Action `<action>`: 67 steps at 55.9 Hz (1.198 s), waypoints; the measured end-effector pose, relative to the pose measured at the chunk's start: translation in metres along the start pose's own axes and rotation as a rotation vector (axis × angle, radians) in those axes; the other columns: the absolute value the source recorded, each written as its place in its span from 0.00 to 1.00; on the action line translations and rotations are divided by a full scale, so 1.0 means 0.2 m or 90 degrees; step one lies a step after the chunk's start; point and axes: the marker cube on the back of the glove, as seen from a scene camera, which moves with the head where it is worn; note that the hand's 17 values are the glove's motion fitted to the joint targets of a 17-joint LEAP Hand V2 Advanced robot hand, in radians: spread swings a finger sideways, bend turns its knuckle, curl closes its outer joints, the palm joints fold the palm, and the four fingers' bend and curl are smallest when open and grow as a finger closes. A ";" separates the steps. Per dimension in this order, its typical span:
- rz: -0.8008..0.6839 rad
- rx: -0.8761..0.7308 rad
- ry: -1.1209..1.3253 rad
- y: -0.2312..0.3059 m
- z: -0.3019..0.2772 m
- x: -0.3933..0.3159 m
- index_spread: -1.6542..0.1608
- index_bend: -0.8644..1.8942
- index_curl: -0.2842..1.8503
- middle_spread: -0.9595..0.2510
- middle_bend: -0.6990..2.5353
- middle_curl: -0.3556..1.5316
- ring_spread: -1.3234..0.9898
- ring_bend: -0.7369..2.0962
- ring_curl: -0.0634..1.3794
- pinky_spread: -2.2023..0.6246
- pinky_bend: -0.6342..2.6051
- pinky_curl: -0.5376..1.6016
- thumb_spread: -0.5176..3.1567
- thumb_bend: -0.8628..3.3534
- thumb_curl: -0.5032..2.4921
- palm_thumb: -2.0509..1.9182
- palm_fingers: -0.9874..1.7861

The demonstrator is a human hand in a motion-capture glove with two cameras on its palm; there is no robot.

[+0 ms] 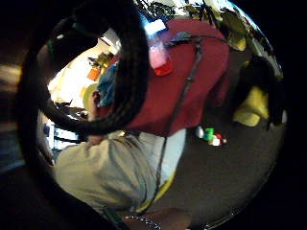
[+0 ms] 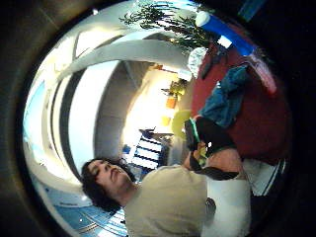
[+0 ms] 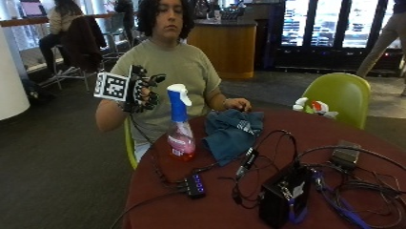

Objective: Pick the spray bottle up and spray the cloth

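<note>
Pink spray bottle [image 3: 180, 125] upright on table; blue cloth [image 3: 232, 132] crumpled beside it.

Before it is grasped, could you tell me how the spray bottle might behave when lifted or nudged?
The spray bottle stands tall and narrow, so a sideways nudge would probably tip it. Pink liquid fills only its lower part, so it is likely fairly light. Its smooth plastic may be somewhat slippery.

Round table with dark red top [image 3: 209, 210], lime-green moulded plastic chair [image 3: 339, 95] just beside its far edge. Dark grey carpet floor [image 3: 57, 167] all around. Behind, curved orange-brown wooden counter [image 3: 222, 45], then dark-framed glass doors [image 3: 329, 28] with daylight coming through. White round column [image 3: 9, 81] at the side; wooden bar ledge [image 3: 38, 20] near it, with a metal-legged chair [image 3: 79, 47] draped in a dark coat.
</note>
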 end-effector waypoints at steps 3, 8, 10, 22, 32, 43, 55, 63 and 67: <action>0.006 0.000 -0.023 -0.04 0.02 0.03 0.72 0.36 0.20 0.86 0.28 0.34 0.58 0.46 0.25 0.85 0.37 0.41 0.43 0.21 0.29 0.70 0.48; 0.020 0.055 -0.039 -0.14 0.05 0.07 0.73 0.36 0.21 0.86 0.28 0.34 0.58 0.46 0.25 0.85 0.37 0.41 0.43 0.21 0.29 0.71 0.50; 0.024 0.091 -0.045 -0.19 0.06 0.08 0.73 0.36 0.21 0.86 0.28 0.35 0.58 0.46 0.26 0.85 0.36 0.41 0.43 0.21 0.30 0.72 0.50; 0.014 0.170 -0.166 -0.35 0.11 0.21 0.76 0.37 0.24 0.80 0.33 0.39 0.56 0.47 0.27 0.81 0.32 0.39 0.43 0.21 0.31 0.74 0.69; 0.054 0.328 -0.256 -0.50 0.16 0.30 0.77 0.39 0.28 0.72 0.35 0.43 0.52 0.51 0.34 0.73 0.38 0.44 0.45 0.21 0.33 0.76 0.85; 0.023 0.368 -0.239 -0.56 0.21 0.32 0.77 0.51 0.36 0.66 0.42 0.50 0.49 0.57 0.41 0.72 0.45 0.50 0.48 0.21 0.35 0.75 0.87; 0.003 0.313 -0.166 -0.46 0.20 0.27 0.77 0.56 0.42 0.63 0.47 0.57 0.49 0.62 0.47 0.72 0.50 0.55 0.47 0.21 0.38 0.75 0.80; -0.029 0.187 -0.010 -0.34 0.14 0.17 0.78 0.52 0.42 0.64 0.46 0.58 0.49 0.61 0.48 0.71 0.49 0.55 0.49 0.20 0.39 0.74 0.77; -0.045 0.115 0.100 -0.25 0.11 0.14 0.79 0.49 0.41 0.66 0.44 0.56 0.50 0.59 0.46 0.71 0.46 0.54 0.49 0.20 0.39 0.73 0.75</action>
